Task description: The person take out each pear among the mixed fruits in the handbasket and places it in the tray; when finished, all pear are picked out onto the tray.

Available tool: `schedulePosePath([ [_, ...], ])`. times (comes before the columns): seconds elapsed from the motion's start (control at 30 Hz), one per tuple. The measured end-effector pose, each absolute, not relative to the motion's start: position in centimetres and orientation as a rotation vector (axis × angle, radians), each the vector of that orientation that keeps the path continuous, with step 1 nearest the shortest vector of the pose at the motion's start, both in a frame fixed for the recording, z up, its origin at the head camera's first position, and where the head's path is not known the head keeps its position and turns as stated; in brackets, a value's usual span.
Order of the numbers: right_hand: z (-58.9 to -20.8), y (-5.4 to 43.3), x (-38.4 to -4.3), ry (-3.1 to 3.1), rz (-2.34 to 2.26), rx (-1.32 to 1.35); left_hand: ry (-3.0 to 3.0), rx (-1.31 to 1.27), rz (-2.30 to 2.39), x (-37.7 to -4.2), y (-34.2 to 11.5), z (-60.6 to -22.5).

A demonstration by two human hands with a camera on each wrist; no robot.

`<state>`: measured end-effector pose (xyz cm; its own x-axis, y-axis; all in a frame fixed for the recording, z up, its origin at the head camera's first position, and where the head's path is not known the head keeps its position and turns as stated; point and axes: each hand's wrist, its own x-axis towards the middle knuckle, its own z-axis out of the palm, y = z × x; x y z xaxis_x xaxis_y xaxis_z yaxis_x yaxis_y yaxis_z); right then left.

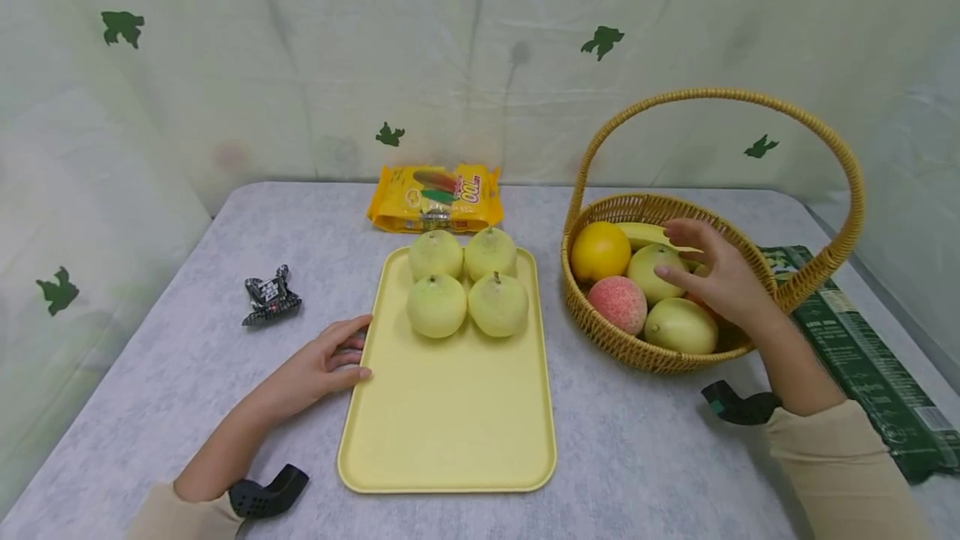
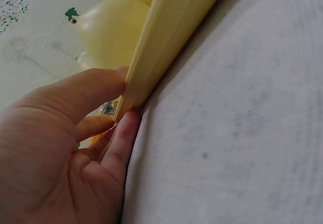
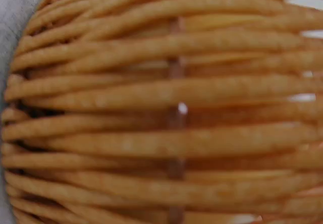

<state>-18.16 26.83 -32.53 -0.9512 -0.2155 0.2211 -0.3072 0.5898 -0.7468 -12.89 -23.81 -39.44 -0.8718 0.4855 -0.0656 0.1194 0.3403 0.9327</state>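
Observation:
My left hand (image 1: pixel 328 361) holds the left edge of a pale yellow tray (image 1: pixel 450 432). In the left wrist view the thumb (image 2: pixel 86 90) lies on the rim while the other fingers sit at its side and underside. Several round, yellow-green fruits with short stems, one of them a fruit (image 1: pixel 437 307) at the left, stand grouped at the tray's far end. Over the wicker basket (image 1: pixel 600 340) hovers my right hand (image 1: pixel 716 269), fingers spread and slightly bent, close to a green fruit (image 1: pixel 654 272). Only blurred basket weave (image 3: pixel 166 98) fills the right wrist view.
The basket also holds an orange (image 1: pixel 600 252), a pink peach (image 1: pixel 618 305), a banana (image 1: pixel 641 234) and a pale oval fruit (image 1: pixel 681 327); its tall handle (image 1: pixel 705 93) arches above. Around lie a yellow packet (image 1: pixel 437 198), a crumpled black wrapper (image 1: pixel 272 297) and a green bag (image 1: pixel 862 365).

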Motion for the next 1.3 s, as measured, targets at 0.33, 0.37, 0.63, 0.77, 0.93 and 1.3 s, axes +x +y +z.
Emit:
schedulePosePath([
  [0.33, -31.9, 27.4, -19.0, -2.902, 1.196, 0.519, 2.269, 0.544, 1.551, -12.9, -23.9, -39.4],
  [0.37, -31.9, 27.5, -19.1, -2.920, 1.184, 0.521, 2.270, 0.543, 1.552, -12.9, -23.8, -39.4],
  [0.63, -31.4, 27.8, -19.6, -3.030, 1.083, 0.596, 2.273, 0.538, 1.547, -12.9, -23.8, -39.3],
  [0.77, -31.4, 27.8, -20.1, -3.080, 1.010, 0.595, 2.273, 0.533, 1.547, -12.9, -23.8, -39.3],
  [0.93, -31.4, 27.8, -20.4, -3.154, 0.899, 0.567, 2.280, 0.531, 1.541, -12.8, -23.8, -39.3],
  [1.3, -31.5, 27.5, -20.5, -3.245, 0.742, 0.598, 2.280, 0.535, 1.550, -12.8, -23.7, -39.3],
])
